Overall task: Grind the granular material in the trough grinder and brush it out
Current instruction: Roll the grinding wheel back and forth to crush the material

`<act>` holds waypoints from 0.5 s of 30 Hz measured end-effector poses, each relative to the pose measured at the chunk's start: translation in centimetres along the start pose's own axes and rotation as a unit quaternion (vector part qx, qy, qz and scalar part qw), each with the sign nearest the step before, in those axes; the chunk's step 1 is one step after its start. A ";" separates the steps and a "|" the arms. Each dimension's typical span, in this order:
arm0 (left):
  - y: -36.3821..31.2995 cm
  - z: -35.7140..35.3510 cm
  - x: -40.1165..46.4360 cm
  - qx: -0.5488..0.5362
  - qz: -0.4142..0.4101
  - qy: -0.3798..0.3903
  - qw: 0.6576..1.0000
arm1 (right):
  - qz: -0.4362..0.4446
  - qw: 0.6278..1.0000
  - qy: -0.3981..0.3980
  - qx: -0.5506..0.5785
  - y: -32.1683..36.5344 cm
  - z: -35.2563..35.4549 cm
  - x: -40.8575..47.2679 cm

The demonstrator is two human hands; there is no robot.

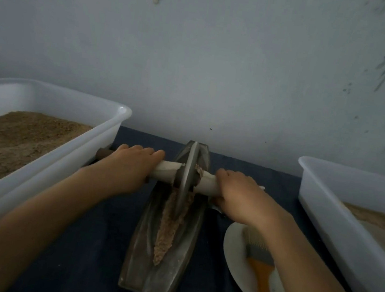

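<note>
Granular material (171, 226), tan and coarse, lies along the groove of the metal trough grinder (158, 264) at centre on the dark cloth (90, 242), with the grinder wheel (186, 179) standing upright in it. I see my left hand (130, 167) and right hand (241, 196) each wrapped around the pale axle handle (166, 171) either side of the wheel. Outward: brush (262, 260) on a white plate (235, 257) at right, white bins of tan grain far left (68, 154) and far right (324, 212).

Both hands — left hand (127, 168), right hand (241, 196) — grip the grinder wheel's axle (167, 172).
</note>
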State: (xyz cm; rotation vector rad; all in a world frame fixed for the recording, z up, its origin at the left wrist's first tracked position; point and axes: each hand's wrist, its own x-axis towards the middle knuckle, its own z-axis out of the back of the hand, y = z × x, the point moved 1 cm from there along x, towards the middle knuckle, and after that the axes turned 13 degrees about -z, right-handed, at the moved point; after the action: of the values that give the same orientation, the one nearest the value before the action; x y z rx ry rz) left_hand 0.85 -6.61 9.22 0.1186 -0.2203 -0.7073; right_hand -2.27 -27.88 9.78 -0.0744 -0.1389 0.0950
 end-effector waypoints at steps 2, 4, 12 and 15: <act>-0.2 1.3 -0.6 -0.053 -0.010 0.084 0.995 | 0.000 0.995 0.095 0.019 0.4 1.4 -0.9; -0.3 2.6 -1.3 -0.111 -0.028 0.160 0.980 | 0.018 0.985 0.172 0.022 0.8 2.8 -1.9; -0.1 4.0 -2.8 -0.187 -0.050 0.254 0.948 | 0.044 0.972 0.229 0.013 1.3 4.1 -3.4; -0.1 2.8 -1.6 -0.158 -0.026 0.210 0.965 | 0.018 0.985 0.170 0.013 1.0 2.8 -2.0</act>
State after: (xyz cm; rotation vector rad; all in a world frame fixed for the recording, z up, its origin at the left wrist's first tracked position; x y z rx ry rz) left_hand -1.07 -5.76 11.69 -0.0338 0.3031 -0.7435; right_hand -4.71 -26.86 12.25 -0.0652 0.2048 0.1190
